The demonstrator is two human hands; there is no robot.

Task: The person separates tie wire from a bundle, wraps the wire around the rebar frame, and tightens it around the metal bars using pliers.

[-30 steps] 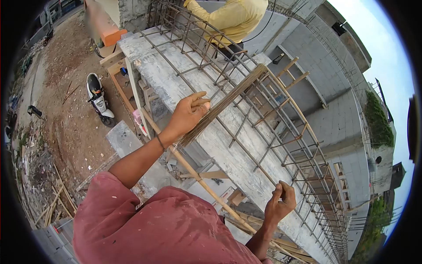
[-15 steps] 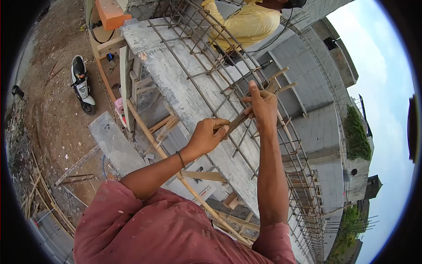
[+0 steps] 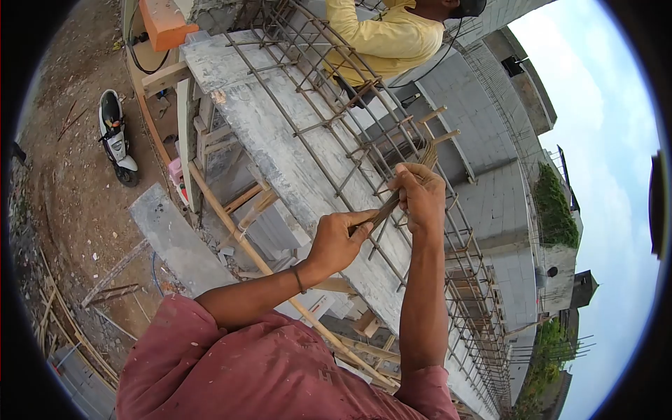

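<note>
A bundle of thin brown tie wire (image 3: 382, 213) stretches between my two hands, above the rebar cage (image 3: 297, 131). My left hand (image 3: 338, 242) pinches the lower end of the bundle between thumb and fingers. Farther up, my right hand (image 3: 423, 199) is closed around the same bundle, its thumb laid along it. Beyond the right hand the wire fans out in a bent loop near the bars. Fingers cover part of the bundle. A dark band circles my left wrist.
The cage lies along a grey formwork surface (image 3: 255, 133). Bamboo poles (image 3: 245, 245) and timber props stand below its edge. A co-worker in a yellow shirt (image 3: 392, 43) is beyond the cage. Down on the ground a scooter (image 3: 115, 140) is parked; block walls (image 3: 483, 112) rise at right.
My right thumb has bent down onto the wire bundle from a raised position. The left hand has shifted slightly lower, and the whole view has swung a little.
</note>
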